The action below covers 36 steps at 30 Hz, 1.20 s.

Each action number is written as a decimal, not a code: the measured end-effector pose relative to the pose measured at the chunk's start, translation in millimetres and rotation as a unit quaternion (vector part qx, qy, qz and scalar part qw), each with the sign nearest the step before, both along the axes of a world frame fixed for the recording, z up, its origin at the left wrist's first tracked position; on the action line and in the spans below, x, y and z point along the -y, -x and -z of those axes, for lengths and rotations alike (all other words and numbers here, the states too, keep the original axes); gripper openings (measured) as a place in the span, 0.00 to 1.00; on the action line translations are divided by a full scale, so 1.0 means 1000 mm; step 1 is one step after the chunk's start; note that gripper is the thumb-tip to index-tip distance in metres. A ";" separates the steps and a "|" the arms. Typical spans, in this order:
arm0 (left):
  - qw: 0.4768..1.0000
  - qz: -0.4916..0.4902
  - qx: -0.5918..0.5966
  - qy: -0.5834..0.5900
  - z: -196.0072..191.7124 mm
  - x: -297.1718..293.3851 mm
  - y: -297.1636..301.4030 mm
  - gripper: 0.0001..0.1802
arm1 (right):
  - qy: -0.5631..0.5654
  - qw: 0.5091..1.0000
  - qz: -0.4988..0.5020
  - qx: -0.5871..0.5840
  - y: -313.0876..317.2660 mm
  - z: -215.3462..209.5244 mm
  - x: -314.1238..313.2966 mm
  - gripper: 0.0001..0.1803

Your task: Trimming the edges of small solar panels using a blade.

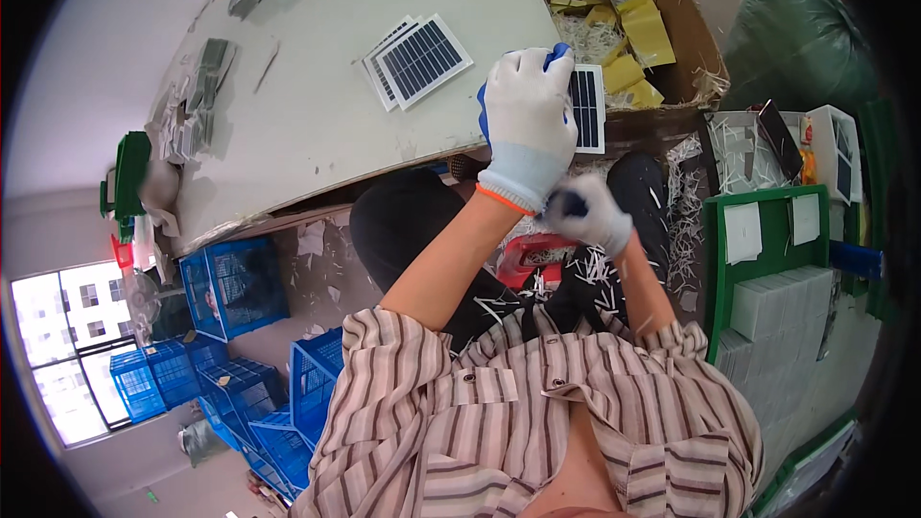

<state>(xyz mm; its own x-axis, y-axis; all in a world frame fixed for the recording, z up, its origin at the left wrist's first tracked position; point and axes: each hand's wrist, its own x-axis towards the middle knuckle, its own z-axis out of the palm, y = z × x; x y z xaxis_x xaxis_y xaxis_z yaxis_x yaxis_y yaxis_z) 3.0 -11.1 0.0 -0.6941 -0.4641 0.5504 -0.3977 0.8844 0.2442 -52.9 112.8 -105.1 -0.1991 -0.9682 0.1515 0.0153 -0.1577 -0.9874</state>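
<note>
Left hand (529, 110), gloved and curled closed, grips a solar panel (587, 105) at the near right corner of the bench (317, 86)! The right hand (592, 216) blurs nearer the body, opening and hold impossible to tell; two overlapping panels (427, 59) lie inward from that corner.

A pale wall (86, 144) bounds the left side and contains a bright, dark-framed window (59, 364), through which a building (91, 299) is visible. A worktable (297, 96) with a pale top stands above a brownish floor (324, 293) littered with paper scraps (310, 238). Blue crates (153, 379) occupy the lower left, near the window.
</note>
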 end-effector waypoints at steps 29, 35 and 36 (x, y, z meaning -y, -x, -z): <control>1.000 0.002 -0.009 -0.001 0.003 0.000 -0.001 0.19 | -0.024 0.985 0.094 0.145 0.023 0.004 0.024 0.07; 0.999 -0.020 0.019 0.020 -0.004 -0.005 -0.001 0.22 | 0.042 0.998 0.042 0.007 -0.017 0.006 -0.004 0.09; 0.999 -0.032 0.031 0.028 -0.005 -0.005 0.001 0.24 | 0.058 0.981 0.167 0.085 -0.021 0.009 -0.002 0.11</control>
<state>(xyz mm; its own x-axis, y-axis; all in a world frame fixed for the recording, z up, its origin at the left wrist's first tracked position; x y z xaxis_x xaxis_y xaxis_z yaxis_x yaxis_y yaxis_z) 2.5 -5.7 4.9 -0.6976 -0.4791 0.5328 -0.4672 0.8679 0.1687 -32.0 115.2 -114.6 -0.5334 -0.8233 0.1940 0.1070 -0.2932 -0.9500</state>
